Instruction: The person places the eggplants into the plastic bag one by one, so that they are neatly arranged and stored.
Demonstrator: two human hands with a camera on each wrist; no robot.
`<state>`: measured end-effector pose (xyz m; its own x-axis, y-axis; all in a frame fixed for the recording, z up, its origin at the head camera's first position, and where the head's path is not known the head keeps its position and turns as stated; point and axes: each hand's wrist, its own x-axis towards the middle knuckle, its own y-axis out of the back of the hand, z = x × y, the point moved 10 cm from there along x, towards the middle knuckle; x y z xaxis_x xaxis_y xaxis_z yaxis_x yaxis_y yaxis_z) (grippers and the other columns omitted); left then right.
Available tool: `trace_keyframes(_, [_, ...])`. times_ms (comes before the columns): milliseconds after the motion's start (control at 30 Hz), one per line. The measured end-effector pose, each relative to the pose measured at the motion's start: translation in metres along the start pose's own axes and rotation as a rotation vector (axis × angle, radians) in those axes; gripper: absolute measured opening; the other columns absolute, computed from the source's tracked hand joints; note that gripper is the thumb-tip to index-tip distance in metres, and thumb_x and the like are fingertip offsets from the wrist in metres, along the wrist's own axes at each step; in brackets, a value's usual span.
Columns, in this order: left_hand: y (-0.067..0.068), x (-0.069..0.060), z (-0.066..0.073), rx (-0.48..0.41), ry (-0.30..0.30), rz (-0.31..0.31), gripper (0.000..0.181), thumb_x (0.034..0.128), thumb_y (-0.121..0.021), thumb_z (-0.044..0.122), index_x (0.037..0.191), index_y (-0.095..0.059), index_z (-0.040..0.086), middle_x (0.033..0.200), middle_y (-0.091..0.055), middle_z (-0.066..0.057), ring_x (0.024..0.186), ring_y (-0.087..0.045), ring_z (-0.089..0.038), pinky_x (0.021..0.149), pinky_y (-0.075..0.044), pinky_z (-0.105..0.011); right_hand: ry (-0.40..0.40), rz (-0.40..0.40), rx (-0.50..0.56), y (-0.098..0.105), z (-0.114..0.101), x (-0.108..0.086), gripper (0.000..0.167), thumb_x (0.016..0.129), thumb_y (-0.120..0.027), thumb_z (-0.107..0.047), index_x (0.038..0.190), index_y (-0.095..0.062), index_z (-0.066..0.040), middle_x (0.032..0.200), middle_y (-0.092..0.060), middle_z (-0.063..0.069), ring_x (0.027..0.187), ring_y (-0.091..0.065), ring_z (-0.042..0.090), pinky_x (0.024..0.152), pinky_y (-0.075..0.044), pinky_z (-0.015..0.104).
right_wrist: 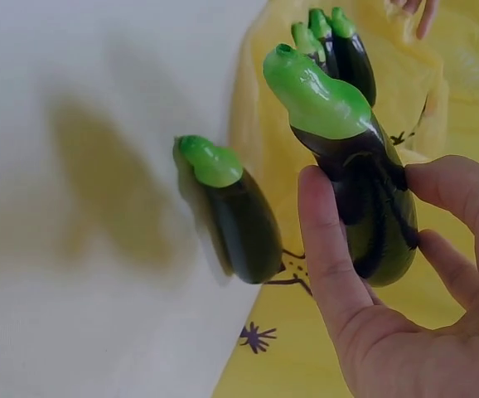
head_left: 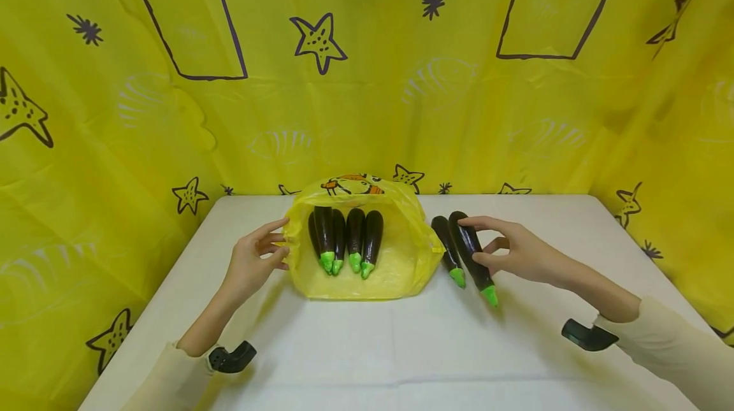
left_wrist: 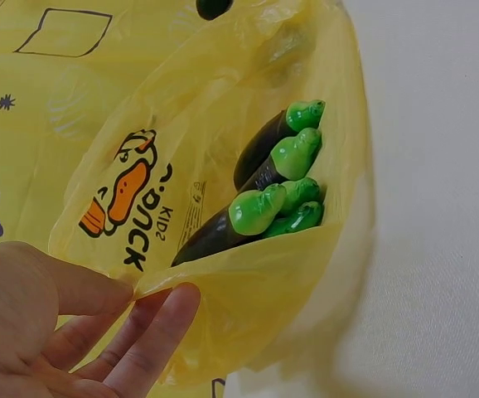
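A yellow plastic bag (head_left: pixel 395 271) lies on its side with its mouth facing the person. Several dark eggplants (head_left: pixel 373 242) with green stem ends lie inside it, side by side. The left hand (head_left: pixel 252 261) pinches the bag's left rim between thumb and fingers, as the left wrist view shows up close. To the right of the bag, the right hand (head_left: pixel 518 252) grips an eggplant (head_left: pixel 471 252) between thumb and fingers. In the right wrist view this eggplant is raised off the table, its shadow apart from it. Another eggplant (head_left: pixel 447 248) rests on the table between it and the bag.
A white-covered table (head_left: pixel 367 347) carries everything. Behind it and at both sides hangs a yellow curtain (head_left: pixel 367 111) with starfish and fish drawings. Each forearm wears a dark curved wrist device (head_left: pixel 590 336) near the sleeve end.
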<state>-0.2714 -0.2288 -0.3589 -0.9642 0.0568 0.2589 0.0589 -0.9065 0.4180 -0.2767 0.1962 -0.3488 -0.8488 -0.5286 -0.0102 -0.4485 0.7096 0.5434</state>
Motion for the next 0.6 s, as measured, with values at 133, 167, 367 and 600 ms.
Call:
trace_keyframes(133, [0.0,0.0,-0.001,-0.002,0.003,0.0,0.058,0.0925,-0.068,-0.011,0.147,-0.056,0.004,0.115,-0.069,-0.026,0.092,-0.072,-0.032,0.069,-0.066,-0.047,0.019,-0.008,0.014,-0.006,-0.007,-0.003,0.064,0.094,-0.074,-0.007,0.153,-0.047,-0.011,0.159,-0.034,0.024,0.094,-0.071,0.024,0.076,-0.065,0.034])
trace_keyframes(167, [0.0,0.0,-0.001,0.0,0.002,0.001,0.058,0.0925,-0.068,-0.011,0.147,-0.056,0.004,0.115,-0.069,-0.026,0.092,-0.072,-0.031,0.069,-0.066,-0.047,0.024,-0.01,0.015,-0.007,-0.009,-0.004,0.064,0.094,-0.074,-0.007,0.152,-0.047,-0.011,0.159,-0.035,0.024,0.094,-0.071,0.024,0.076,-0.065,0.034])
trace_keyframes(367, [0.002,-0.001,0.001,-0.001,-0.006,0.006,0.058,0.0926,-0.068,-0.01,0.147,-0.056,0.005,0.116,-0.069,-0.026,0.09,-0.072,-0.027,0.068,-0.066,-0.046,0.048,-0.019,0.006,-0.016,-0.017,-0.005,0.063,0.094,-0.074,-0.006,0.151,-0.05,-0.014,0.157,-0.038,0.023,0.095,-0.071,0.025,0.074,-0.066,0.035])
trace_keyframes(600, [0.002,-0.001,0.001,-0.004,-0.003,0.006,0.058,0.0922,-0.068,-0.011,0.147,-0.056,0.004,0.116,-0.069,-0.026,0.09,-0.072,-0.028,0.068,-0.066,-0.046,0.093,-0.041,-0.017,-0.027,-0.026,-0.004,0.062,0.094,-0.074,-0.008,0.151,-0.05,-0.014,0.156,-0.04,0.023,0.096,-0.071,0.023,0.073,-0.066,0.036])
